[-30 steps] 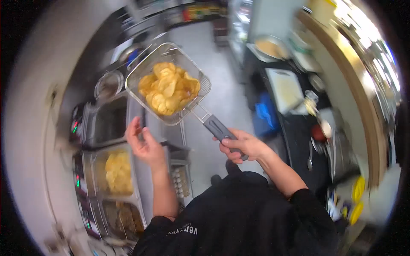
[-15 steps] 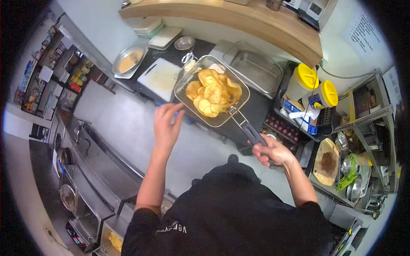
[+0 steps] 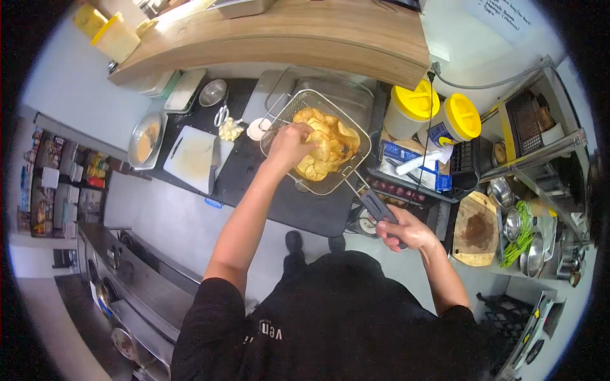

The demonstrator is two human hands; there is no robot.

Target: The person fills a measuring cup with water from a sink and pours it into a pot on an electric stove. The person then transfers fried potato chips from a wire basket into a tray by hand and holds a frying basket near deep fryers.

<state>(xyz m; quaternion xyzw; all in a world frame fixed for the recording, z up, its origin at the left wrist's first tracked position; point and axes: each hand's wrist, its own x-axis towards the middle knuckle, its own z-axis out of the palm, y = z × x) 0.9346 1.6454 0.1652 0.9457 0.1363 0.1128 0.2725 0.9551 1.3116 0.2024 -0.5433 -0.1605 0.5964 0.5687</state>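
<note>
Over the black counter (image 3: 305,211), you've got the wire basket (image 3: 329,185) up on its grey handle (image 3: 379,207), right hand (image 3: 406,230) wrapped around it, fingers closed. Left hand (image 3: 291,147) is in over the near-left part of the basket, thumb and fingers together on one chip (image 3: 322,147) (can't tell if it's clear of the pile). Chips (image 3: 344,134) are heaped in the mesh. Status, my read: frying looks done, color is golden, edges curled. Pile is not out of the basket; what I can see of it all sits inside the rim, handling by single chip only. Beyond the basket is a rectangular pan (image 3: 356,95), partly hidden; cutting board (image 3: 190,154) is off to your left.
</note>
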